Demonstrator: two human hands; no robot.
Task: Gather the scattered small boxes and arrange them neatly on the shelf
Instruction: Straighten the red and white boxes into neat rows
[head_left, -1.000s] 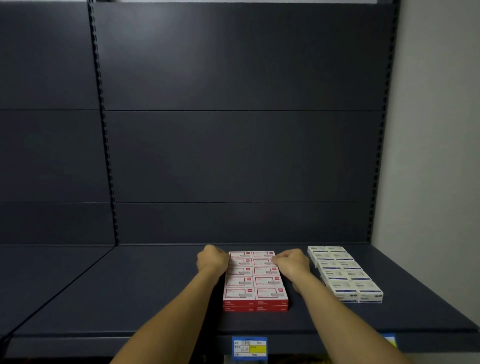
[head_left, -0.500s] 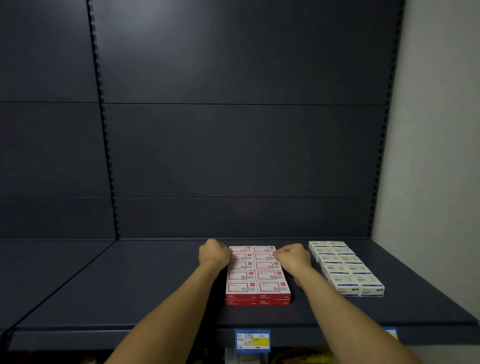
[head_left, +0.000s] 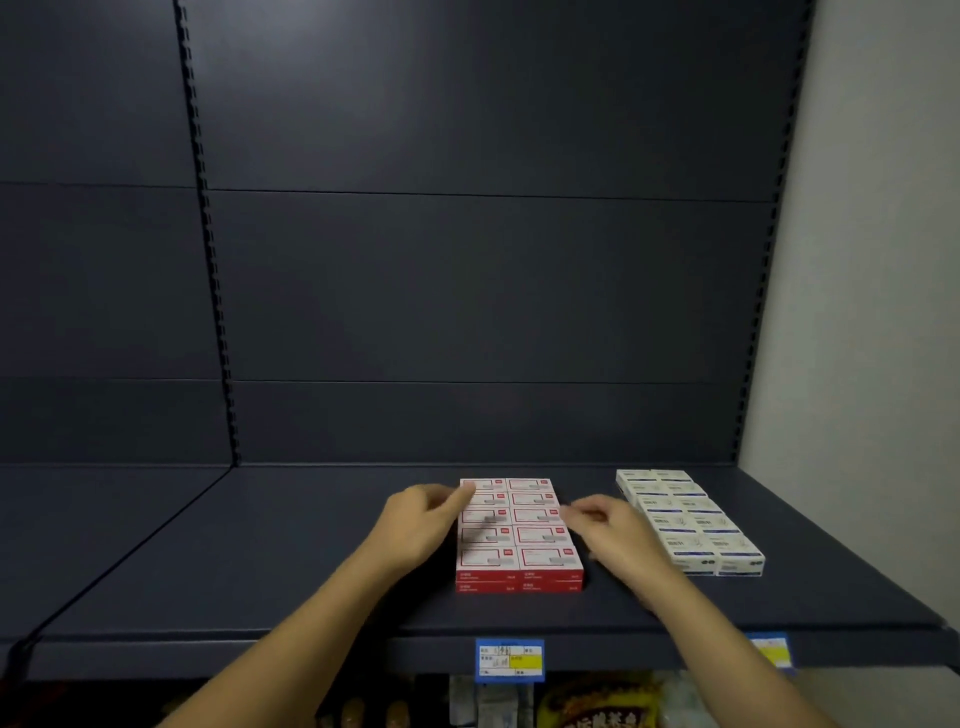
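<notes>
A block of red-and-white small boxes (head_left: 519, 535), two columns wide and two layers high, stands on the dark shelf (head_left: 260, 571). My left hand (head_left: 421, 519) lies against the block's left side, its fingertips touching the top of the far left boxes. My right hand (head_left: 610, 530) hovers just off the block's right side, fingers loosely bent and blurred, holding nothing. A second block of white boxes with blue print (head_left: 688, 519) sits in neat rows further right.
The shelf's front edge carries a blue-and-yellow price label (head_left: 510, 660) and another one (head_left: 771, 652) at the right. A pale wall (head_left: 872, 312) bounds the right side. Packaged goods (head_left: 597, 701) show on the level below. The left part of the shelf is bare.
Both hands have drawn back a little toward me from the far end of the red block. The right hand has come off the boxes; the camera has tilted slightly upward.
</notes>
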